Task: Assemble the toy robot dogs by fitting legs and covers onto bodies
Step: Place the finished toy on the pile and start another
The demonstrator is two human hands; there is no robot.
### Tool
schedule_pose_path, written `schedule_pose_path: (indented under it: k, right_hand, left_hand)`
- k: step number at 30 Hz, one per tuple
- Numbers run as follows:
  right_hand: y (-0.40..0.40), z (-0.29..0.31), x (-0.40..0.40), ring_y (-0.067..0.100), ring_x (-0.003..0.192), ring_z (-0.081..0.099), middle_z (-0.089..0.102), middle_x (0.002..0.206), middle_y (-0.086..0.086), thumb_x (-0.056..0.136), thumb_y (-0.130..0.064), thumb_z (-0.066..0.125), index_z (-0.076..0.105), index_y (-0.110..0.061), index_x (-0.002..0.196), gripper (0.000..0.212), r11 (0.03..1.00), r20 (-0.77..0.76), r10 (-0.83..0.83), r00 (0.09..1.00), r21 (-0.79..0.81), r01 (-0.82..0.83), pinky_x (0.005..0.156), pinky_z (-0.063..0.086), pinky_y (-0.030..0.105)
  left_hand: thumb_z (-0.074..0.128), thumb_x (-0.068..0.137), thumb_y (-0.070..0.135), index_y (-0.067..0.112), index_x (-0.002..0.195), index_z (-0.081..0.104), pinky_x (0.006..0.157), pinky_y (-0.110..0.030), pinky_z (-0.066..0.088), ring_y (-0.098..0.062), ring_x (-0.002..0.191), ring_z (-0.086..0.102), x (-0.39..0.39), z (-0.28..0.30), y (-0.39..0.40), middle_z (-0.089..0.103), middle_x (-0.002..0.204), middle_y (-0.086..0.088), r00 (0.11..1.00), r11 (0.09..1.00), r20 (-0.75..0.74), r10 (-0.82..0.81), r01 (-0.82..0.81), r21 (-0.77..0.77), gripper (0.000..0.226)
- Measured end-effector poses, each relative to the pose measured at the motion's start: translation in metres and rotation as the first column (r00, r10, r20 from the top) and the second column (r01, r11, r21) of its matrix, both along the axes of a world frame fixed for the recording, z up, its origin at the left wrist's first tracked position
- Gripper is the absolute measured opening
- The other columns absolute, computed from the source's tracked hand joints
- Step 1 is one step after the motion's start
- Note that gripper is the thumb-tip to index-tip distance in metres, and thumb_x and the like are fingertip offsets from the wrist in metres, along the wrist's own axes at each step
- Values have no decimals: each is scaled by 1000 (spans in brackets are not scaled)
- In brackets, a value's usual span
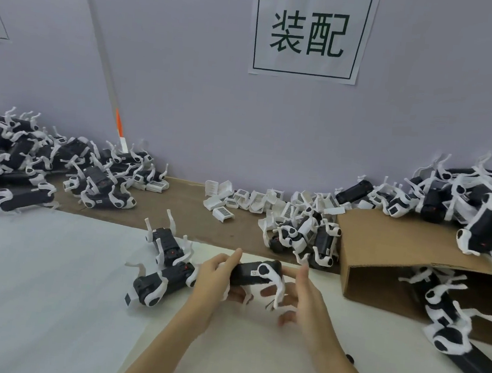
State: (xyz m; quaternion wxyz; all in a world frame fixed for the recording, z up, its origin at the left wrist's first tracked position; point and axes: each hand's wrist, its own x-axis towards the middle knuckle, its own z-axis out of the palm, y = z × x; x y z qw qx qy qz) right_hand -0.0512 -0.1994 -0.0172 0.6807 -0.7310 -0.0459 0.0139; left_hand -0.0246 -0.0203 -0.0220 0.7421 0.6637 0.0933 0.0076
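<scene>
A black toy dog body (255, 275) with white legs is held above the white tabletop (47, 271), its long axis running crosswise between the hands. The left hand (214, 277) grips its near end; the right hand (300, 295), fingers loosely spread, meets the far, leg-bearing end. Two more dogs (166, 266) lie just left of the left hand; loose white covers (237, 200) sit beyond, against the wall.

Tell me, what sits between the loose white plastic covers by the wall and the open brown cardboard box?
In the head view, a small heap of black-and-white toy dogs lies between the white covers and the cardboard box, touching the box's left edge.
</scene>
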Motion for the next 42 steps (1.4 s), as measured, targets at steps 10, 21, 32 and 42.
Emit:
schedule_pose_path:
  k: [10,21,32,42]
  right_hand:
    - [51,54,166,17,98,64,71,122,0,104,-21,57,68,-17,122,21,842,338,39,940,-519,152,100,52,40]
    - [78,40,251,28,120,61,61,131,8,99,-12,52,60,-11,130,32,-181,-32,134,990,-984,-7,96,48,39]
    - [47,49,205,18,116,64,65,132,-7,93,-31,76,60,-26,138,48,701,454,166,875,-679,219,96,52,35]
    - [-46,20,40,4,97,71,76,102,-14,85,-21,85,68,-22,112,32,982,293,-186,938,20,188,76,53,12]
  left_hand:
    - [52,109,25,-11,99,55,83,-59,59,-42,65,68,13,-10,-5,68,85,-42,985,955,-14,170,-168,-245,37]
    - [51,109,14,-1,82,52,49,-36,57,-37,46,64,27,-23,-10,66,61,-32,972,953,67,225,-206,-221,30]
    - [59,105,23,13,72,55,49,-26,47,-30,46,65,21,-26,-10,63,53,-8,974,980,109,196,-191,-54,35]
    - [61,104,20,10,78,59,48,-23,48,-24,48,67,9,-22,-16,64,57,1,970,982,204,133,-156,102,29]
